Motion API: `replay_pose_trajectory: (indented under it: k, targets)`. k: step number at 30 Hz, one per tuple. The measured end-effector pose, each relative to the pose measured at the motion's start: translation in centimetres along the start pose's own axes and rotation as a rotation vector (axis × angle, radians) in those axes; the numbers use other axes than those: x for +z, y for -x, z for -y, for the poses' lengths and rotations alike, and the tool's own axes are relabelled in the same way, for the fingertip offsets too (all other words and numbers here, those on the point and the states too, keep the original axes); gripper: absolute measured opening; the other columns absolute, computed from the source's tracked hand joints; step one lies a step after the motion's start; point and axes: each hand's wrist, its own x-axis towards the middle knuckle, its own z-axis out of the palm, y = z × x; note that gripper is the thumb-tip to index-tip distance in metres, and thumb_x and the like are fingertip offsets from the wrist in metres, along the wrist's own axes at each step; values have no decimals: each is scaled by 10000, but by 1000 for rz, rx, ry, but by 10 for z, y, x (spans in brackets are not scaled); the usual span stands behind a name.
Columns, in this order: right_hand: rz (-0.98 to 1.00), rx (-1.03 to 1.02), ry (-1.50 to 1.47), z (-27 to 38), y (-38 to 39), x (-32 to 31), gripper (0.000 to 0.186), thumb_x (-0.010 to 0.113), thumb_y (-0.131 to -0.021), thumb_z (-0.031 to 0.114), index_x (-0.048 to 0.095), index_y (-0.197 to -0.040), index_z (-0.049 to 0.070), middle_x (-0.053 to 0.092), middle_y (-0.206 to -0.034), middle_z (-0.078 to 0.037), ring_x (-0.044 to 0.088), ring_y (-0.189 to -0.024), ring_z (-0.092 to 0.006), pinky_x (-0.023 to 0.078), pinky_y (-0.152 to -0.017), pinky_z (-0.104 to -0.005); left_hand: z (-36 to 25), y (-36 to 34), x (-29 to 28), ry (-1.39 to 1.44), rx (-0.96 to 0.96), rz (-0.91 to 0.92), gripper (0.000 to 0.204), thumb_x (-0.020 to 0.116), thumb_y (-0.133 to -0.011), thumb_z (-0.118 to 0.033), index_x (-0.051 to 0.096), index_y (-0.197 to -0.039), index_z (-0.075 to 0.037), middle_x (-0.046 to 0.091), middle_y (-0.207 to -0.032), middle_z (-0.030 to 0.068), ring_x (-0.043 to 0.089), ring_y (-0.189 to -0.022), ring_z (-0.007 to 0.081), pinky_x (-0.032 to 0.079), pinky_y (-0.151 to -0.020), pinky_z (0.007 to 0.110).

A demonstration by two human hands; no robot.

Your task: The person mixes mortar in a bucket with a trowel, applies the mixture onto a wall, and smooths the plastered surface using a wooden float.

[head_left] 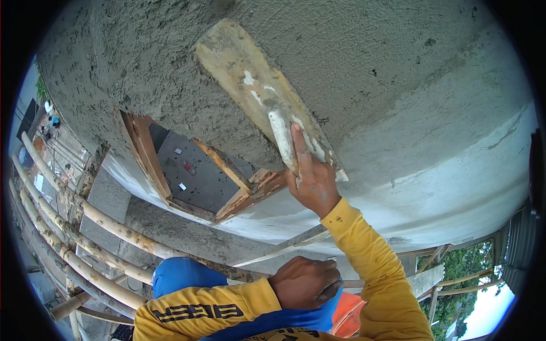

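My right hand [314,184] is wrapped round the whitish handle of a long plastering float [239,71], its index finger stretched along the handle. The float's worn, yellowish-brown blade slants up to the left and lies against the grey plastered wall [364,62], with white smears on its back. Rough wet plaster covers the wall round it; a paler, smoother band runs below to the right. Low in front of my body, my left hand [306,282] is curled closed above my blue-clad legs [190,275]. Its inner side is hidden, so whatever it may hold cannot be seen.
Left of the float, a wooden-framed opening [196,170] shows a grey floor with small scraps. Bamboo scaffold poles [114,227] cross the lower left. An orange item [348,314] lies beside my legs. Trees [466,295] and corrugated sheeting [518,250] show at lower right.
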Motion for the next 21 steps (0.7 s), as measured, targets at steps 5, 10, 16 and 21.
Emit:
replay_pose_trajectory:
  k: [5,10,16,21]
  targets:
    - [202,0,146,-16,43,45,848,621,-837,106,193,-1569,90,627,-833,-89,643,-575,-265,541,-500,-366,0,-9,-7,-30,9,-21,197,656,-895,-214,626,-829,-31,597,-800,112,625,-681,323,495,-585,426]
    - [431,70,329,-42,103,25,774,567,-864,111,241,-1564,158,600,-800,-84,634,-524,-251,533,-468,-396,0,-8,-12,-115,-47,11,192,656,-896,-215,648,-850,-28,626,-809,121,634,-709,336,506,-603,412]
    - [-122,331,376,-74,133,-123,817,627,-760,58,285,-1500,16,530,-1343,-277,547,-1180,-477,474,-983,-482,19,7,-2,-73,12,-148,164,682,-807,-207,636,-742,-64,601,-726,169,604,-673,383,492,-613,449]
    - [-666,371,125,-63,-15,-260,572,535,-923,81,341,-1448,-35,548,-1314,-297,568,-1210,-393,439,-1017,-400,86,21,20,-260,-12,-192,170,669,-789,-230,674,-798,-60,644,-801,203,617,-736,423,504,-681,485]
